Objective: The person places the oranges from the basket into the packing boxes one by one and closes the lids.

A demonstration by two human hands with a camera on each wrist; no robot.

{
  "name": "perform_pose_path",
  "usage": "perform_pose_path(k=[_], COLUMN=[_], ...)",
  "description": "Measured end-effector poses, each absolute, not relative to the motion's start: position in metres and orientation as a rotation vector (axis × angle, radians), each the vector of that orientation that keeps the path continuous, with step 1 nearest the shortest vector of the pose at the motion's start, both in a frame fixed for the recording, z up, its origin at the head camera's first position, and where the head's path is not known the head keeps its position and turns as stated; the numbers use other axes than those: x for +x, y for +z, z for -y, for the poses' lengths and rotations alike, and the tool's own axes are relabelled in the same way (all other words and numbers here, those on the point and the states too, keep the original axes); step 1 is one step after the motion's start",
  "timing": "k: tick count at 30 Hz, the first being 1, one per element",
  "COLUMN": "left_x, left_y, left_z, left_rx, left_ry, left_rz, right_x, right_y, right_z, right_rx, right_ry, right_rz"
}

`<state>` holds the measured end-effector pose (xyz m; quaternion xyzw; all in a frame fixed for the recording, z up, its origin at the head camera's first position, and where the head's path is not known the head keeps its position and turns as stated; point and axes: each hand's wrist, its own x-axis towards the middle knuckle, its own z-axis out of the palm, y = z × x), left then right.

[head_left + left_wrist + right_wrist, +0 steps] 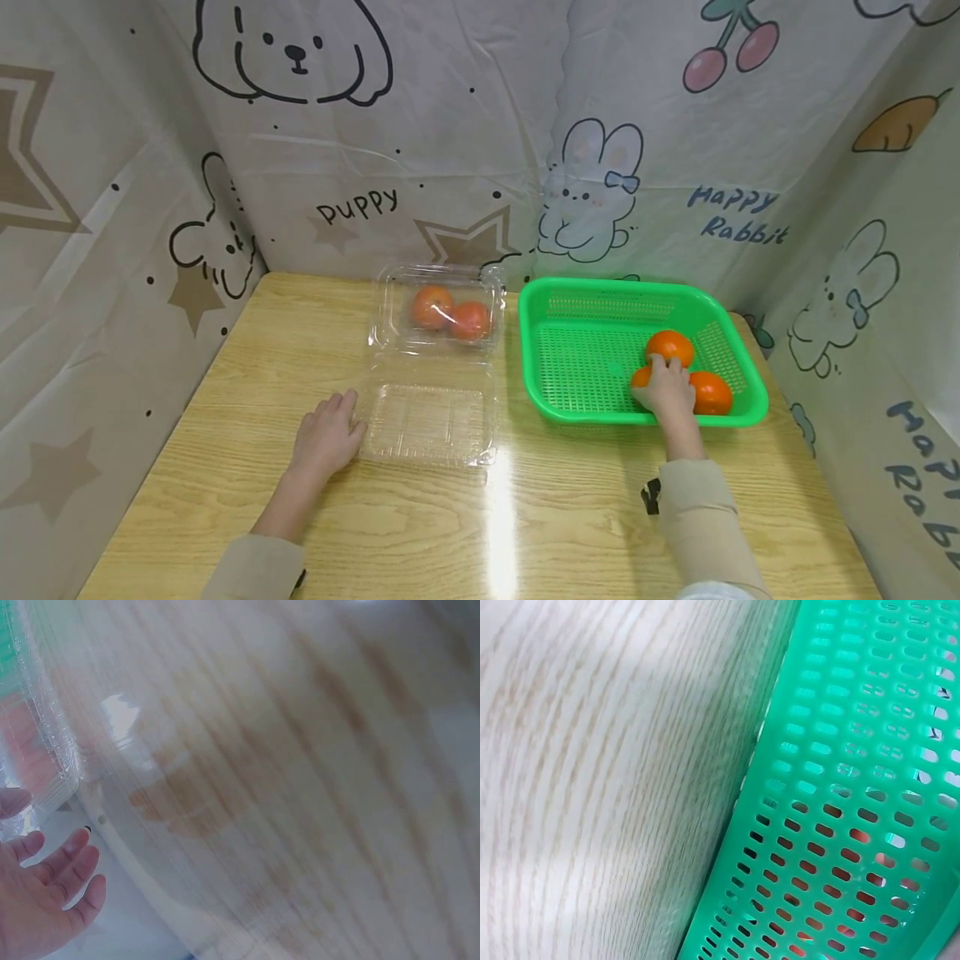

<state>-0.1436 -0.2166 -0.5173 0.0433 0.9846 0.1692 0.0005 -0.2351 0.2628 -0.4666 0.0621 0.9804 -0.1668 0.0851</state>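
Fruit [641, 377] in right hand [672, 390]; cloth [450, 158] reads "PUPPY", "Happy Rabbit".

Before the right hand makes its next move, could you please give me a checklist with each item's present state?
1. Clear container open: ok.
2. Room beside the two fruits in its far half: ok.
3. Right hand firmly gripping a fruit in the green basket: cannot tell; contact partly hidden.
4. That fruit out of the basket: not ok.
5. Left hand off the container: cannot tell; very close.
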Motion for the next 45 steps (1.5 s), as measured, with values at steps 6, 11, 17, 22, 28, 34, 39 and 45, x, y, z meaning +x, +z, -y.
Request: perform_pose_path(k=[6,11,17,22,28,34,39,45], left_x=[-0.1433,-0.1435,-0.1432,-0.1431,-0.1434,-0.1435,-0.1432,-0.1430], left_y=[-0.5171,-0.5177,-0.5178,-0.5176,-0.5172,-0.5172,-0.5180,-0.5179], left_z=[0.2167,0.2171,0.2175,0.2169,0.2168,0.2162,0.2163,0.2165], left_rx=[0.140,0.145,0.153,0.150,0.134,0.131,0.130,0.129], left_ry=[0.541,0.537,0.538,0.539,0.542,0.548,0.543,0.545], left_rz=[-3.093,-3.100,-3.106,-3.103,-3.096,-3.091,-3.094,-3.100], right_x=[-0.2368,-0.2377,-0.2377,-0.2374,-0.2367,-0.2361,-0.2357,-0.2366], right_y=[-0.4686,-0.4689,-0.4685,-0.4676,-0.4668,-0.4684,-0.4664,-0.4627], right_z=[-0.2631,-0.2626,-0.2622,-0.2617,-0.2620,-0.2626,-0.2609,-0.2564], right_rx=[0.189,0.192,0.188,0.184,0.173,0.161,0.160,0.138], right_ry=[-0.483,-0.481,-0.479,-0.478,-0.488,-0.529,-0.591,-0.674], right_rz=[-2.894,-2.869,-2.856,-2.856,-2.869,-2.881,-2.903,-2.975])
